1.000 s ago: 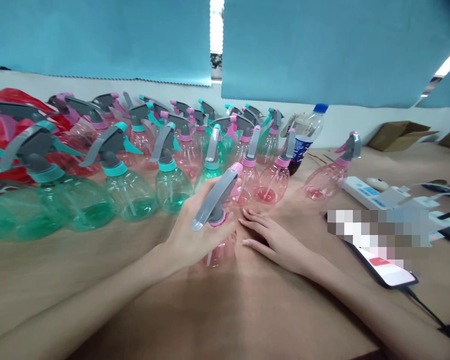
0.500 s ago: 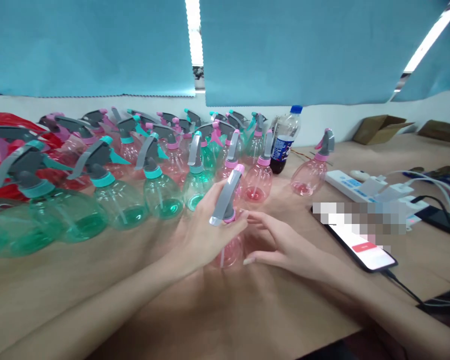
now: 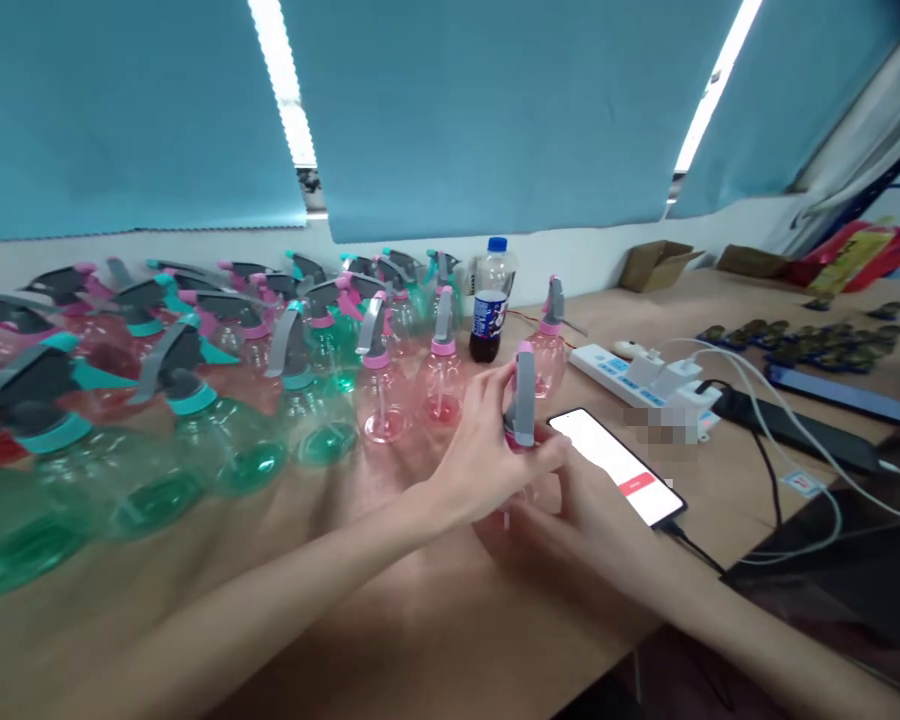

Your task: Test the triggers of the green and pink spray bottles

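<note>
My left hand (image 3: 487, 440) is wrapped around the neck of a pink spray bottle (image 3: 525, 400) with a grey lever and a pink nozzle. Lower down, my right hand (image 3: 592, 515) is curled round the clear pink body, most of which the hands cover. Just behind, one pink spray bottle (image 3: 547, 365) stands on the table. To the left are two more pink ones, the nearer being this spray bottle (image 3: 386, 405), and green spray bottles (image 3: 240, 440) with a little liquid inside.
A phone (image 3: 607, 450) with a lit screen lies right of my hands, near a power strip (image 3: 615, 380) with chargers and cables. A cola bottle (image 3: 489, 320) stands at the back. Farther right are an open cardboard box (image 3: 652, 267) and several small dark items (image 3: 832, 343).
The view has turned right. My left hand has carried the pink spray bottle right, away from the rows, and my right hand has come from beside it to close round its body.
</note>
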